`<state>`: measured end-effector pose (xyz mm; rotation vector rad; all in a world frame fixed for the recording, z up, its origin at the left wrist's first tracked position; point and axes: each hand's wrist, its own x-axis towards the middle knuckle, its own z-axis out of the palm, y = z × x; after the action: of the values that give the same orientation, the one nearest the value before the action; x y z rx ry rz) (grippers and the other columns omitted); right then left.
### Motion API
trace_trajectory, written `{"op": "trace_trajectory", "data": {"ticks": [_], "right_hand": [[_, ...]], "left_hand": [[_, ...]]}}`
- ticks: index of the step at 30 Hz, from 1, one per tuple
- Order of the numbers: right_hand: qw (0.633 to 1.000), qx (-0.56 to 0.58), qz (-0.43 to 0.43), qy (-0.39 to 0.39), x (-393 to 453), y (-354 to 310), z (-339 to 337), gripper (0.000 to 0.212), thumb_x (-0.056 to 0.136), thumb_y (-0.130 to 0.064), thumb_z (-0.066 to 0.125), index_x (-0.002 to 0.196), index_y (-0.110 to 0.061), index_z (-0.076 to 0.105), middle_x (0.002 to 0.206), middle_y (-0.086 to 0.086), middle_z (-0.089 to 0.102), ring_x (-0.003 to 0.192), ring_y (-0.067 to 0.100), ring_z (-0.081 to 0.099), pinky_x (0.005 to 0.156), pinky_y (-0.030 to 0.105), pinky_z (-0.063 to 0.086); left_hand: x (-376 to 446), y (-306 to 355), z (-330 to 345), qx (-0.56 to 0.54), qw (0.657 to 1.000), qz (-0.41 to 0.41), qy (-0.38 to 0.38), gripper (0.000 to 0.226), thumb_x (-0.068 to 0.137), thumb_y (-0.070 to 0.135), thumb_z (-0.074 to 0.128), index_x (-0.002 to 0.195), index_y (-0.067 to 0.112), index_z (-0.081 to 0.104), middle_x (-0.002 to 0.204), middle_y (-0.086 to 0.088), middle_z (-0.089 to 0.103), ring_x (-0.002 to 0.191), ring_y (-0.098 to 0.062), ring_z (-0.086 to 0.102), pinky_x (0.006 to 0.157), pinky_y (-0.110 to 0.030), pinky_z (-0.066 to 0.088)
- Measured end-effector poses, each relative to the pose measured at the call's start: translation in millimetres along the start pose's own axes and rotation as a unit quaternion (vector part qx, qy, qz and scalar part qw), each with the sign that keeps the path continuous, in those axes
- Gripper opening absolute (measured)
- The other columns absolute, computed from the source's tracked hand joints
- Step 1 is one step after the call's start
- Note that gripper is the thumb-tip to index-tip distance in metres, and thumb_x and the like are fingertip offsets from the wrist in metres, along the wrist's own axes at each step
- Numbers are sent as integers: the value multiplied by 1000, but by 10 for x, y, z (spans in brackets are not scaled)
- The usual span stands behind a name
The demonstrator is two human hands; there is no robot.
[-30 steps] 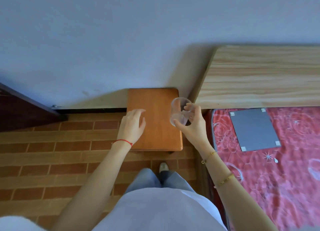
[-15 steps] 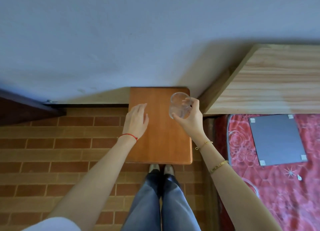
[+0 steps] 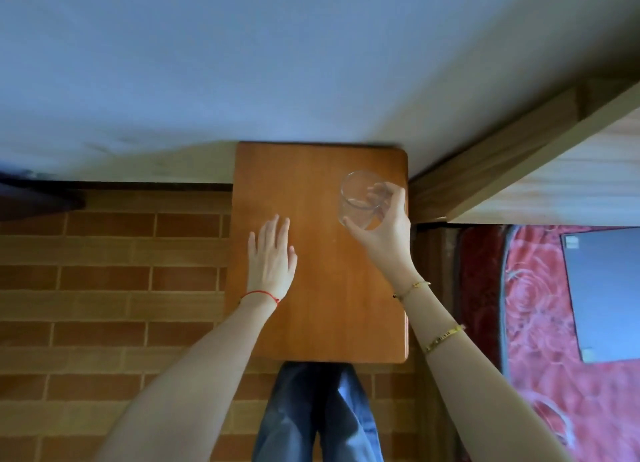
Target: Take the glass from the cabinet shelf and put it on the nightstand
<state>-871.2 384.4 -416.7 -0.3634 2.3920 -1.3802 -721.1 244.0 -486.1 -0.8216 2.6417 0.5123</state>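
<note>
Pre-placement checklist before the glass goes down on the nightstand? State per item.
1. Grip: right hand holds the glass by its side wall, fingers wrapped. Ok.
2. Glass over the nightstand: above its far right part. Ok.
3. Landing spot: bare wood under the glass. Ok.
4. Edge margin: glass sits near the right edge. Not ok, shift inward.
5. Glass attitude: tilted, mouth toward the camera. Not ok, level it first.
6. Left hand: open, flat over the left side, apart from the glass. Ok; contact with the top, cannot tell.
</note>
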Motion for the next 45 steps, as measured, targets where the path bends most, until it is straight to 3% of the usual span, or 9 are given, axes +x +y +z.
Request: {"op": "trace_trajectory", "data": {"ticks": [6, 10, 16, 21, 26, 31, 37, 45], "right_hand": [[1000, 8, -12, 8, 143, 300, 203, 73, 70, -25, 85, 127, -16, 42, 125, -3, 59, 116, 7, 60, 96, 18, 49], [999, -5, -31, 7, 235, 415, 347, 74, 70, -27, 85, 130, -16, 42, 127, -3, 58, 115, 4, 57, 94, 8, 42], [998, -11, -58, 4, 402, 448, 556, 74, 70, -21, 84, 130, -10, 42, 127, 2, 59, 115, 13, 59, 97, 16, 46], [998, -4, -64, -3, 491, 490, 690, 74, 72, -21, 83, 132, -9, 42, 130, 6, 58, 117, 13, 58, 95, 7, 43], [998, -1, -57, -6, 510, 571, 758, 74, 73, -23, 83, 133, -12, 41, 130, 3, 57, 115, 7, 56, 93, 4, 42], [998, -1, -55, -8, 484, 667, 770, 73, 74, -22, 82, 132, -19, 39, 128, -6, 54, 112, -14, 50, 91, 3, 41], [998, 2, -60, -22, 462, 720, 761, 73, 74, -19, 82, 132, -19, 38, 127, -6, 53, 114, 1, 52, 93, 2, 40], [998, -10, -61, -25, 451, 716, 750, 69, 76, -20, 81, 132, -17, 40, 125, -7, 54, 110, 2, 53, 89, -1, 38]], "left_hand": [[21, -120, 478, 9, 999, -5, 54, 58, 99, 32, 36, 153, 15, 24, 160, -10, 25, 148, -28, 23, 119, -55, 20], [37, -168, 661, 12, 996, -13, 86, 59, 99, 34, 31, 154, 18, 18, 162, -6, 20, 150, -25, 16, 122, -53, 11], [51, -208, 736, 27, 993, -14, 112, 60, 98, 38, 29, 155, 21, 18, 162, -4, 21, 150, -23, 15, 123, -50, 8], [66, -227, 770, 29, 992, -15, 123, 60, 98, 41, 29, 154, 23, 19, 162, -3, 22, 150, -23, 17, 122, -51, 11], [70, -222, 773, 34, 991, -13, 125, 60, 98, 42, 23, 155, 23, 17, 162, -4, 22, 150, -23, 17, 121, -53, 13], [75, -230, 788, 42, 990, -13, 132, 60, 98, 42, 24, 155, 23, 18, 162, -3, 22, 150, -23, 16, 122, -51, 12], [75, -233, 803, 52, 990, -14, 133, 61, 97, 42, 26, 154, 23, 18, 162, -4, 22, 150, -23, 17, 122, -51, 12], [81, -233, 815, 59, 989, -9, 138, 61, 97, 43, 26, 154, 23, 19, 162, -4, 24, 150, -24, 18, 122, -51, 12]]}}
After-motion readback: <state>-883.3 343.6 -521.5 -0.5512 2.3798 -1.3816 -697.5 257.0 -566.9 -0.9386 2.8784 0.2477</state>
